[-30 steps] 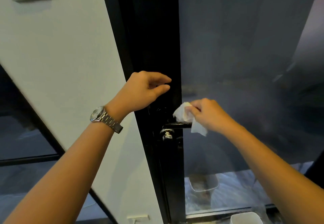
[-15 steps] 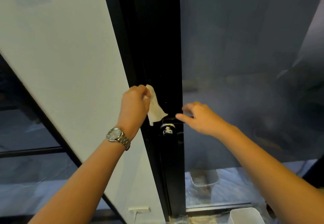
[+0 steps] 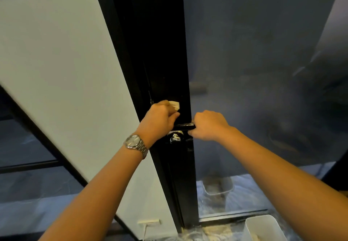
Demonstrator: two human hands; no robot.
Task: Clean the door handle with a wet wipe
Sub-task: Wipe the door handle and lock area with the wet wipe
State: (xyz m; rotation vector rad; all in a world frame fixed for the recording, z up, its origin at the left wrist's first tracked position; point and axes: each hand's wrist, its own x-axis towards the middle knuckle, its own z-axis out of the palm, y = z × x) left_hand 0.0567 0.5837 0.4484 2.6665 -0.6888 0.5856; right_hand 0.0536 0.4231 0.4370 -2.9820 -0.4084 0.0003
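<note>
- Two bare forearms reach in from the bottom edge. A metal wristwatch (image 3: 136,143) sits on the left wrist, dial up.
- Left hand (image 3: 160,120): fingers curled into a loose fist and bunched round a wet wipe (image 3: 174,105). Only a small pale corner of the wipe shows above the knuckles.
- The wipe is held just above the inner end of the door handle (image 3: 185,126), in front of the black door stile (image 3: 165,52). Cannot tell if it touches the stile.
- Right hand (image 3: 209,125): fingers wrapped over the outer end of the handle, thumb tucked under. A short bare stretch of the black lever shows between the two hands.
- The handle lies level. Just below it is a lock cylinder (image 3: 176,137) with pale glints on it.
- Right of the stile is a dark glass panel (image 3: 254,52), hazy with dim reflections.
- Left of the stile is a white wall (image 3: 56,52), with a socket plate (image 3: 148,222) low down near the floor.
- A white tub (image 3: 263,227) stands on the floor at the foot of the door, right of the stile.
- Through the lower glass a second pale container (image 3: 217,186) sits on a light floor; its contents are blurred.
</note>
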